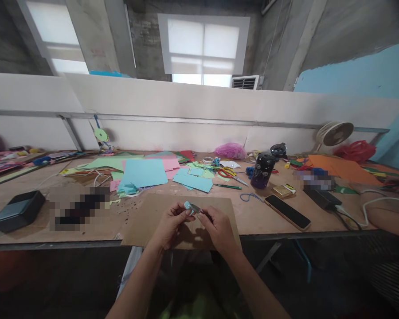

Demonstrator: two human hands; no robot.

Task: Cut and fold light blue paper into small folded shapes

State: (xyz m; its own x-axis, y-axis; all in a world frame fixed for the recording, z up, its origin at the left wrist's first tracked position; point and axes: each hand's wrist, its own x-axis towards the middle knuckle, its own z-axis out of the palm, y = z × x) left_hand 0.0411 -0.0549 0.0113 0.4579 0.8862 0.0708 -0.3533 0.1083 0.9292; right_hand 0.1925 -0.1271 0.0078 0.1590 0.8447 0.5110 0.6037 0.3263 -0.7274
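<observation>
My left hand and my right hand meet over a brown cardboard sheet at the table's near edge. Both pinch one small folded piece of light blue paper between their fingertips, the left from the left side and the right from the right. The fingers of both hands are curled closed around it. Behind the cardboard lie larger light blue paper sheets and smaller blue offcuts.
Coloured paper in green, pink and orange covers the far table. Red-handled scissors, a dark cup, a phone, a black box, a small fan and cables lie around. Another person's arm rests at right.
</observation>
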